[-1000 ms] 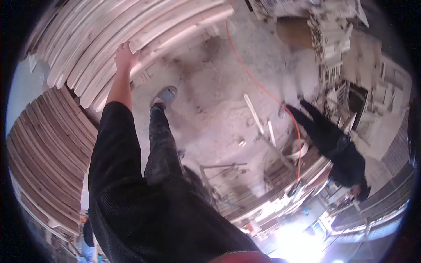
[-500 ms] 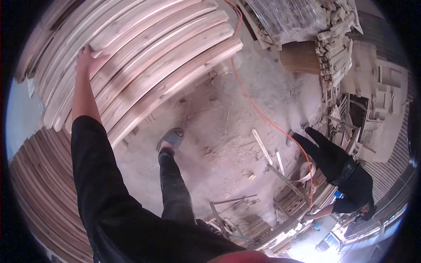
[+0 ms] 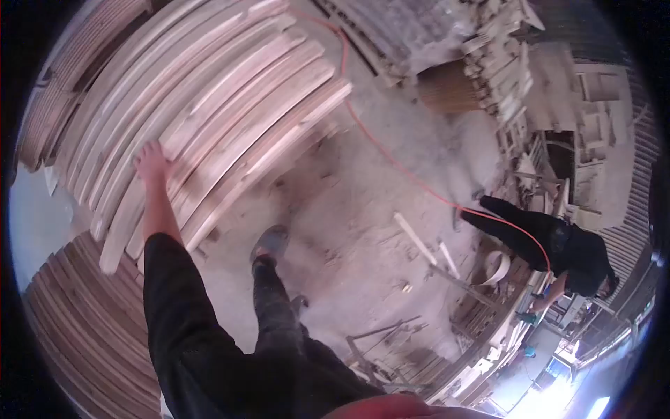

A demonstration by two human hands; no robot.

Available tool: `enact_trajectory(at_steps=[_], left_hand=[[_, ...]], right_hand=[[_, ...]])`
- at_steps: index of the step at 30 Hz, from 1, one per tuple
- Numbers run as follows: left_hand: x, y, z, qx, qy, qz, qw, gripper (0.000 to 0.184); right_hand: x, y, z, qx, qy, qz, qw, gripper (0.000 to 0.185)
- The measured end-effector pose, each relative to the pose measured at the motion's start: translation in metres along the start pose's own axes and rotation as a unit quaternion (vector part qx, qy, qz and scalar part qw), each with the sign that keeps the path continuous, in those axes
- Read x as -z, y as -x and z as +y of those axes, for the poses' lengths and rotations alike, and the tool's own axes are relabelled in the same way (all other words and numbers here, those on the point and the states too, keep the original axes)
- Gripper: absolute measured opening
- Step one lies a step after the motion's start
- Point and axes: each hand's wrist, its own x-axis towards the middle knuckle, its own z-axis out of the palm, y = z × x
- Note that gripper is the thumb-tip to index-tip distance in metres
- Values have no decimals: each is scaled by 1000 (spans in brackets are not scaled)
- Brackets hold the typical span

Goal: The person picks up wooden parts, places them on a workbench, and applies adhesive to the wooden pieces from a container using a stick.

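Observation:
My left hand (image 3: 152, 165) is on a stack of long, slightly curved wooden boards (image 3: 230, 105) at the upper left. Its fingers and thumb straddle one wooden board (image 3: 120, 241), whose near end sticks out past its neighbours. The undersides of the fingers are hidden. Beyond the hand, more boards lie side by side, their pale edges facing up. My right hand is out of the frame.
A second board stack (image 3: 84, 314) stands at the lower left. An orange hose (image 3: 391, 157) crosses the dusty floor. Loose wooden strips (image 3: 415, 237) lie there. At the right a co-worker in dark clothes (image 3: 551, 241) bends forward near scrap-wood piles (image 3: 513, 77).
My left hand has come nearer to me along the stack, and the board under it now juts out further at its near end. The co-worker's arms and upper body have shifted.

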Motion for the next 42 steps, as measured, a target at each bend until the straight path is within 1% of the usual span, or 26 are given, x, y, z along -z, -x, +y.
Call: enact_trajectory(at_steps=[1, 4, 5, 6, 7, 9, 10, 11, 12, 14, 16, 17, 19, 20, 22, 24, 26, 28, 29, 30, 33, 34, 36, 39, 41, 42], left_hand=[[6, 14, -2, -9, 8, 22, 1000, 83], [47, 83, 6, -5, 112, -62, 992, 75], [62, 107, 6, -22, 157, -109, 981, 78], [70, 146, 6, -52, 135, -78, 986, 84], [62, 172, 10, -39, 129, -98, 986, 88], [115, 249, 11, -82, 147, -131, 977, 102], [116, 280, 10, -104, 207, -134, 963, 97], [94, 318, 13, -157, 205, -27, 966, 86], [110, 346, 19, -174, 314, -70, 931, 84], [127, 404, 28, -279, 272, -84, 917, 83], [163, 464, 45, -342, 279, -90, 893, 75], [183, 495, 55, -370, 301, -103, 873, 71], [227, 550, 72, -446, 340, -104, 821, 66], [245, 580, 80, -494, 358, -100, 786, 65], [248, 629, 107, -560, 344, -89, 748, 74], [279, 678, 123, -580, 370, -60, 723, 89], [265, 704, 159, -630, 394, -94, 663, 103], [307, 752, 168, -638, 332, -53, 692, 122], [330, 773, 174, -654, 355, -56, 666, 126], [352, 793, 183, -669, 376, -58, 639, 131], [396, 850, 235, -637, 609, -243, 405, 136], [421, 875, 243, -675, 587, -195, 403, 130], [462, 931, 256, -750, 526, -117, 385, 120], [446, 1013, 326, -668, 533, -351, 383, 104], [432, 1048, 365, -698, 513, -221, 449, 85], [424, 1066, 387, -690, 467, -326, 446, 75]], right_hand=[[2, 4, -1, 9, 1, -7, 1000, 54], [17, 17, -7, 43, -12, -21, 999, 54], [24, 20, -11, 56, -21, -24, 998, 54], [31, 23, -15, 68, -27, -26, 997, 55], [39, 24, -19, 82, -35, -28, 996, 55], [55, 23, -24, 119, -55, -34, 991, 55], [63, 21, -22, 140, -68, -39, 987, 55], [73, 22, -20, 161, -83, -42, 983, 56], [84, 24, -15, 186, -101, -48, 976, 56], [106, 33, 3, 247, -151, -66, 955, 56], [135, 47, 26, 350, -259, -85, 896, 57], [148, 55, 33, 412, -334, -89, 843, 57], [176, 93, 12, 506, -477, -94, 713, 78], [200, 110, 13, 501, -495, -98, 703, 85], [234, 163, 21, 578, -509, -112, 628, 91], [265, 226, 42, 656, -484, -120, 566, 91], [298, 255, 81, 648, -457, -94, 602, 94], [311, 265, 115, 643, -439, -23, 627, 87], [318, 268, 125, 643, -429, 11, 635, 83], [321, 275, 135, 659, -392, 62, 639, 69], [320, 236, 176, 608, -438, 131, 649, 54], [329, 215, 194, 559, -432, 122, 697, 50], [342, 160, 223, 536, -467, 87, 698, 57], [360, 113, 271, 504, -462, 211, 699, 63], [389, 98, 294, 504, -394, 345, 686, 68], [410, 89, 314, 500, -353, 411, 676, 70]])
